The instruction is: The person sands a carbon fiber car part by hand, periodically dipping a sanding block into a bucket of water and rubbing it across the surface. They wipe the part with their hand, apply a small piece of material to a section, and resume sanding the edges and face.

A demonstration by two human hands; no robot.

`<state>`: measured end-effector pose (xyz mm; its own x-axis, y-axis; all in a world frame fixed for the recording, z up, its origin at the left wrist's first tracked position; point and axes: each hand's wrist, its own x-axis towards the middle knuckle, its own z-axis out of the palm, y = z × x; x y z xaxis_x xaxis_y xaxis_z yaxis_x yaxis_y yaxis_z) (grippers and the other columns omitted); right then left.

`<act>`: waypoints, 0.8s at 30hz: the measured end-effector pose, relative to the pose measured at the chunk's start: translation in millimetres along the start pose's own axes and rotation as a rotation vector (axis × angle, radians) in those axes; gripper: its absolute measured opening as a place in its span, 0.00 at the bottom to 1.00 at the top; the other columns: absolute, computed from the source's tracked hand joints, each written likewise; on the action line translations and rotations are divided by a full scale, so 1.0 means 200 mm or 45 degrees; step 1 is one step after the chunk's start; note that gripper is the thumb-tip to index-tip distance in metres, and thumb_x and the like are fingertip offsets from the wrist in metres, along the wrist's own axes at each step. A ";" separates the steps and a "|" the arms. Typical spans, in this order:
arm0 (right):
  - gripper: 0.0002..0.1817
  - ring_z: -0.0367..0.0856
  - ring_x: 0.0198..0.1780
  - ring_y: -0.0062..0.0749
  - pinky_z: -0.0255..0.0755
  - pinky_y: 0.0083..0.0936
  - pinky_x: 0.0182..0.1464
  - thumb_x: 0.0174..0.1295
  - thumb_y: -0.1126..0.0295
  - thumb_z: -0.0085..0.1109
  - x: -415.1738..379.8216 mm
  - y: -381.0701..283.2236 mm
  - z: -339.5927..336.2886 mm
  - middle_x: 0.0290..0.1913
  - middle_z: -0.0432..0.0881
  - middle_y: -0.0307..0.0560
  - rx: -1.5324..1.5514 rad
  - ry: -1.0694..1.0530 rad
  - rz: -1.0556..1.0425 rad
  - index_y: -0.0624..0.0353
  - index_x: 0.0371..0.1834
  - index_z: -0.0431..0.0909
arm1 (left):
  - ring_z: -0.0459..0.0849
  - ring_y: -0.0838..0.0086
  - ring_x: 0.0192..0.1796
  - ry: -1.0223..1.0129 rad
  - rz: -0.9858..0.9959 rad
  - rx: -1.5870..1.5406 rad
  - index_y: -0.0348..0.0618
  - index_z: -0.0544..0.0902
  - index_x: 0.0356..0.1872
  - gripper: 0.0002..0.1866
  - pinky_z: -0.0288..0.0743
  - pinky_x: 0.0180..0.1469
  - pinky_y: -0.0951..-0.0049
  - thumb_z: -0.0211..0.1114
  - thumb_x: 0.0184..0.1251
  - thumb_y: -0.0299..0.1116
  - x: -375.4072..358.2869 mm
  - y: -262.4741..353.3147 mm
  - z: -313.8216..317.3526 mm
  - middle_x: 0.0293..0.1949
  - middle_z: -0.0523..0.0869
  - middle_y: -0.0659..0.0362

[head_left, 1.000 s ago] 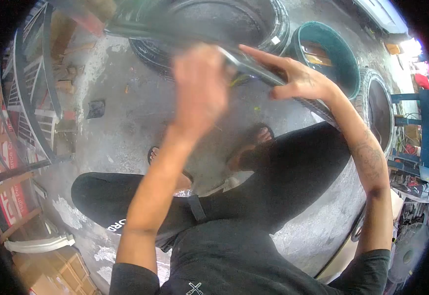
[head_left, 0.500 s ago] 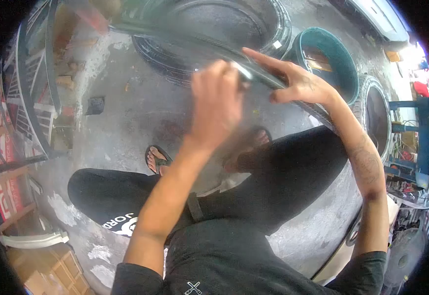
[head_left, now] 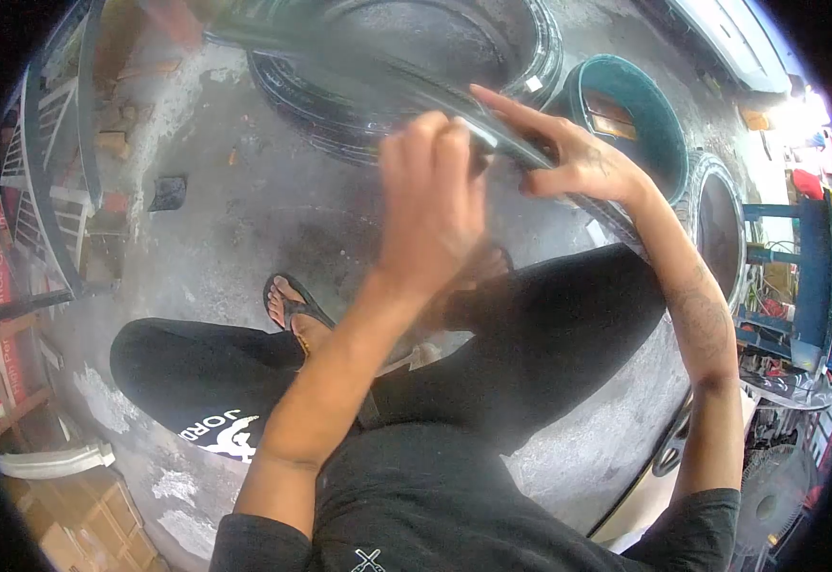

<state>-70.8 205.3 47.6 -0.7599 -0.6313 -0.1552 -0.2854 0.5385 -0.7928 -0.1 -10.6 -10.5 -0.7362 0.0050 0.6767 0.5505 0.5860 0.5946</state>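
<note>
A long, dark, glossy strip (head_left: 435, 88), rubber-like and partly blurred, runs slantwise from the upper left down to my right thigh. My right hand (head_left: 583, 157) is around it, index finger stretched along the upper side and thumb below. My left hand (head_left: 432, 195) is closed in a fist-like grip against the strip's near side, smeared by motion. A bright, shiny piece (head_left: 478, 132) shows just past its fingers; what the fingers hold is hidden. Beyond the strip lies a large black tire (head_left: 547, 71) on the floor.
A green bucket (head_left: 637, 91) holding some pieces stands right of the tire. Another tire (head_left: 697, 205) is beside it, near a blue stand (head_left: 816, 276). Dark metal railings (head_left: 44, 191) and cardboard (head_left: 82, 529) line the left. A fan (head_left: 769, 496) stands lower right.
My left hand has shifted slightly right and its fingers remain closed. My right hand keeps its hold on the strip. The view has moved a little, so the surroundings sit further left.
</note>
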 end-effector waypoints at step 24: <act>0.63 0.79 0.70 0.36 0.70 0.31 0.75 0.43 0.64 0.66 0.02 -0.01 0.00 0.75 0.80 0.57 0.026 -0.028 0.059 0.45 0.92 0.54 | 0.75 0.49 0.59 -0.060 0.018 -0.014 0.33 0.76 0.56 0.14 0.69 0.64 0.50 0.68 0.76 0.25 0.02 0.00 -0.02 0.57 0.77 0.43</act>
<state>-72.3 202.0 48.0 -0.7588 -0.6183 -0.2046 -0.2381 0.5558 -0.7965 -0.7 -13.7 -6.5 -0.7458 0.0515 0.6642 0.5651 0.5769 0.5898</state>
